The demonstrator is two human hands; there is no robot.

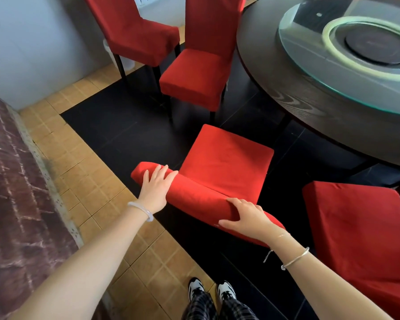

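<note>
Filling the upper right of the frame, a round dark tabletop [275, 100] is carrying a glass turntable [293, 72]. Along the left edge a reddish marbled surface [12, 192] is running down the frame, beside tan and black floor tiles [116, 125].

Two red-covered chairs are standing at the upper middle: a far chair [136, 31] near the wall and a nearer chair [194, 75] just beside the tabletop. Another red seat [356, 227] is showing at the lower right.

The middle chair [226, 162] is sitting in the centre of the frame on the black tiles, its seat pointing toward the tabletop and its padded backrest top [194, 197] lying across the lower centre.

The left hand [156, 188] is resting flat on the left end of that backrest top, its fingers [165, 174] lying straight and gripping nothing. The right hand [247, 218] is holding the right end, its fingers [234, 202] bending over the top and its thumb pressing the near face.

A white bangle [141, 210] is circling the left wrist, a silver bangle [296, 258] the right. Black-and-white shoes [195, 288] are showing at the bottom.
</note>
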